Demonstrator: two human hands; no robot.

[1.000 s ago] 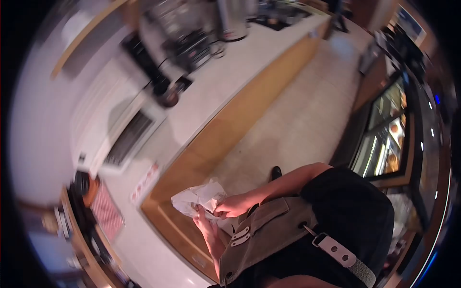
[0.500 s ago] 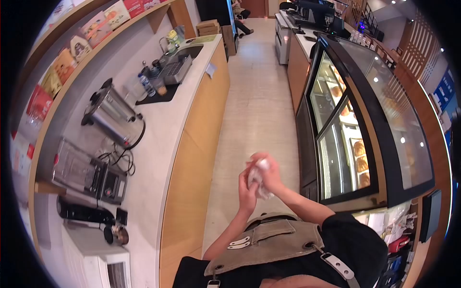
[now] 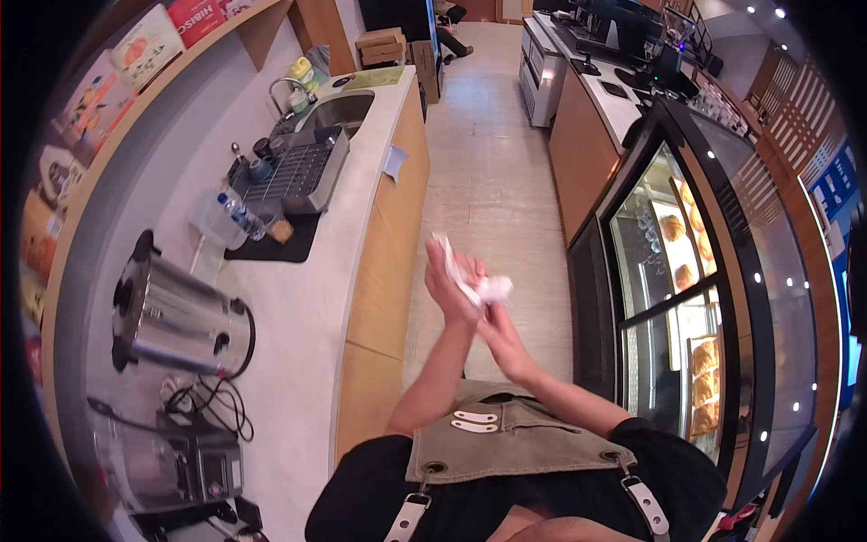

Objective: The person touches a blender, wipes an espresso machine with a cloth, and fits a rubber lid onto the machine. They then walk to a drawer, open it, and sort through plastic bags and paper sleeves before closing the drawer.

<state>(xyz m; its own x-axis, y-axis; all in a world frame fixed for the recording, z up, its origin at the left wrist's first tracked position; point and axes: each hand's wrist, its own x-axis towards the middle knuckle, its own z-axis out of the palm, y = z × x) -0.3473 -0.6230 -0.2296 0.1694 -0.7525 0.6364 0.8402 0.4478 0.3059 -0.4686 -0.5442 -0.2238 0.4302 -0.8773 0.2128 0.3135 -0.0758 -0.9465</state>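
Note:
Above the aisle floor, in front of my apron [image 3: 519,443], my two hands meet around a crumpled white tissue [image 3: 495,290]. My left hand [image 3: 446,282] points upward with its fingers stretched out, and part of the tissue lies along its palm side. From the right, my right hand [image 3: 498,332] presses the tissue against the left palm, its fingers closed around it. Some fingertips are blurred and partly hidden by the tissue.
On the left counter [image 3: 302,298] stand a steel urn [image 3: 185,312], a blender [image 3: 185,465], a water bottle [image 3: 242,217], a dish rack [image 3: 298,172] and a sink [image 3: 343,110]. A lit pastry case [image 3: 673,307] borders the right. A seated person's leg [image 3: 456,47] shows far down the aisle.
The view has shifted forward along the aisle. Both hands have risen slightly; the left has opened from its grip, its fingers now stretched upward. The tissue is spread between the palms.

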